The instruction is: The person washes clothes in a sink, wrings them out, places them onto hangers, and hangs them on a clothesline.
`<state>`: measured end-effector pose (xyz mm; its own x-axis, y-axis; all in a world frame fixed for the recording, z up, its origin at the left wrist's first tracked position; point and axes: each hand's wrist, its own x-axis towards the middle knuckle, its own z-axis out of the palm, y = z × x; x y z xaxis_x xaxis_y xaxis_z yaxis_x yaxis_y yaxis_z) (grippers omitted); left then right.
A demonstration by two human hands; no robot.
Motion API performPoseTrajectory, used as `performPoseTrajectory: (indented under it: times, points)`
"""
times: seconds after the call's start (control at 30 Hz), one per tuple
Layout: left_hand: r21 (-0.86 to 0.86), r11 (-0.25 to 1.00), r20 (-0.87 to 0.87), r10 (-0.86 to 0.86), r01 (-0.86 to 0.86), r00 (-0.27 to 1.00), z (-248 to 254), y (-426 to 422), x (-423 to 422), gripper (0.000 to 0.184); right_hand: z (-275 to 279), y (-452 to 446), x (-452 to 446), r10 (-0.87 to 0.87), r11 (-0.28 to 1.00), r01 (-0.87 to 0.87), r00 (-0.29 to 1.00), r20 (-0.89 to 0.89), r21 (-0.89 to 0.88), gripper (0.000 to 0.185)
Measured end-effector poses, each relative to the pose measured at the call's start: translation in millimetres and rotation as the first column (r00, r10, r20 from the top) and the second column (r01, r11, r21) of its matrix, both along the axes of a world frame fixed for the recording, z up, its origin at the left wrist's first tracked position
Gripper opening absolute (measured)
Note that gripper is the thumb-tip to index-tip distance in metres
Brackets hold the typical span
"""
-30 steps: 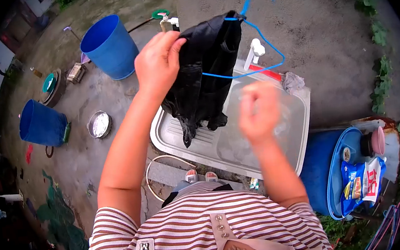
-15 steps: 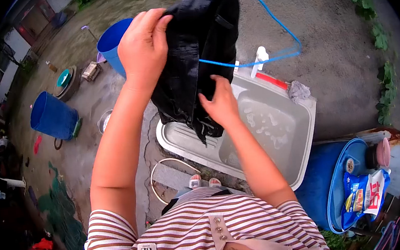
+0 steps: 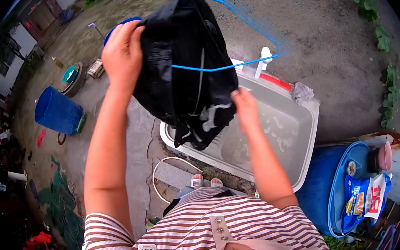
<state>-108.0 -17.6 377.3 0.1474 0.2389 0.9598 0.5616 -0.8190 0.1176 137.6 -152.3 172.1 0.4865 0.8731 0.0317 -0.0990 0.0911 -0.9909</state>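
A black garment (image 3: 158,90) hangs in front of me from a blue clothes hanger (image 3: 218,68); whether it is a jacket or trousers I cannot tell. The hanger's right half sticks out bare. My left hand (image 3: 123,55) pinches the garment's upper left edge, thumb against fingers. Lower down on the right, my right hand (image 3: 246,108) has its fingers closed at the garment's edge, slightly smeared by motion. Pale streaks show on the cloth near the lower opening. Behind and below it stands a grey sink (image 3: 277,132) with suds on its bottom.
A white tap (image 3: 263,61) and a crumpled grey cloth (image 3: 302,92) sit on the sink's far rim. At the right, a blue barrel (image 3: 320,176) bears a detergent bag (image 3: 366,198) and a pink cup (image 3: 384,157). A blue bucket (image 3: 58,111) stands left; a hose (image 3: 155,177) lies near my feet.
Garment and hanger have swung to the left, with my left hand moving along. My right hand has moved right and closed at the garment's edge, spreading it wider.
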Motion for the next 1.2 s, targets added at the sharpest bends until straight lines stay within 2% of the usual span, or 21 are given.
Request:
performPoseTrajectory:
  times: [0.07, 0.1, 0.13, 0.2, 0.23, 0.27, 0.3, 0.33, 0.37, 0.4, 0.47, 0.5, 0.53, 0.6, 0.63, 0.67, 0.73, 0.83, 0.93, 1.1, 1.2]
  points:
    - [-0.080, 0.996, -0.058, 0.041, -0.046, 0.997, 0, 1, -25, 0.011, 14, 0, 55, -0.031, 0.990, 0.062, 0.970, -0.240, 0.123, 0.022]
    - [-0.021, 0.996, -0.137, 0.078, -0.081, 0.988, -3, 4, -37, 0.013, 33, -1, 75, -0.075, 0.982, 0.123, 0.951, -0.301, 0.143, 0.021]
    - [0.139, 0.986, -0.244, 0.126, -0.093, 0.962, -3, 9, -49, 0.016, 56, -3, 90, -0.118, 0.969, 0.187, 0.924, -0.363, 0.161, 0.019]
    - [0.210, 0.968, -0.392, 0.210, -0.136, 0.896, -1, 3, -59, 0.018, 89, -6, 108, 0.028, 0.955, 0.085, 0.928, -0.372, 0.283, 0.020]
    - [0.214, 0.967, -0.384, 0.214, -0.139, 0.898, -1, 5, -59, 0.018, 116, -16, 97, 0.084, 0.947, 0.029, 0.940, -0.332, 0.321, 0.021]
    - [0.205, 0.946, -0.413, 0.318, -0.253, 0.853, -2, 6, -60, 0.018, 126, -21, 96, 0.092, 0.946, 0.020, 0.941, -0.325, 0.325, 0.021]
    - [0.197, 0.910, -0.446, 0.415, -0.366, 0.793, -4, 6, -63, 0.018, 131, -25, 94, 0.215, 0.927, -0.137, 0.957, -0.195, 0.349, 0.023]
    - [0.195, 0.905, -0.443, 0.426, -0.379, 0.789, -4, 7, -65, 0.018, 132, -27, 94, 0.336, 0.889, -0.294, 0.940, -0.063, 0.352, 0.026]
    - [0.081, 0.896, -0.318, 0.438, -0.436, 0.841, -3, 11, -68, 0.018, 120, -25, 95, 0.300, 0.877, -0.338, 0.940, 0.162, 0.340, 0.034]
    - [-0.036, 0.880, -0.187, 0.459, -0.473, 0.868, -2, 14, -71, 0.019, 127, -35, 91, 0.429, 0.837, -0.497, 0.856, 0.287, 0.230, 0.042]
    - [-0.026, 0.916, 0.015, 0.400, -0.400, 0.916, 8, 12, -96, 0.017, 150, -40, 51, 0.515, 0.762, -0.628, 0.737, 0.438, 0.161, 0.046]
    - [-0.015, 0.918, 0.068, 0.396, -0.396, 0.916, 18, -4, -105, 0.018, 148, -37, 41, 0.462, 0.761, -0.628, 0.700, 0.545, 0.161, 0.045]
    - [0.000, 0.919, 0.120, 0.392, -0.394, 0.912, 30, -25, -114, 0.019, 138, -34, 37, 0.487, 0.744, -0.650, 0.687, 0.539, 0.156, 0.045]
    - [0.005, 0.888, 0.175, 0.452, -0.460, 0.875, 50, -56, -147, 0.021, 106, -27, 34, 0.558, 0.767, -0.623, 0.766, 0.319, 0.153, 0.049]
    - [0.014, 0.899, 0.221, 0.424, -0.437, 0.878, 59, -67, -168, 0.021, 92, -25, 31, 0.552, 0.795, -0.594, 0.792, 0.259, 0.122, 0.042]
    - [0.040, 0.850, 0.220, 0.506, -0.526, 0.834, 66, -75, -193, 0.021, 76, -21, 28, 0.585, 0.770, -0.626, 0.770, 0.255, 0.123, 0.042]
    - [0.017, 0.748, 0.254, 0.639, -0.663, 0.727, 82, -104, -241, 0.022, 47, -21, 7, 0.527, 0.844, -0.536, 0.819, 0.229, -0.023, 0.035]
    - [0.000, 0.691, 0.327, 0.683, -0.723, 0.653, 89, -141, -321, 0.026, 16, -23, -38, 0.554, 0.832, -0.545, 0.829, 0.084, -0.109, 0.026]
    - [0.013, 0.573, 0.320, 0.774, -0.819, 0.547, 80, -161, -347, 0.027, -30, -3, -50, 0.614, 0.770, -0.605, 0.789, -0.024, -0.204, 0.025]
    - [0.005, 0.308, 0.287, 0.911, -0.951, 0.296, 38, -214, -423, 0.023, -60, 31, -108, 0.712, 0.671, -0.679, 0.702, 0.004, -0.297, 0.025]
    - [0.102, 0.126, 0.156, 0.978, -0.987, 0.141, 14, -188, -355, 0.019, -109, 108, -76, 0.760, 0.600, -0.750, 0.643, -0.094, -0.279, 0.025]
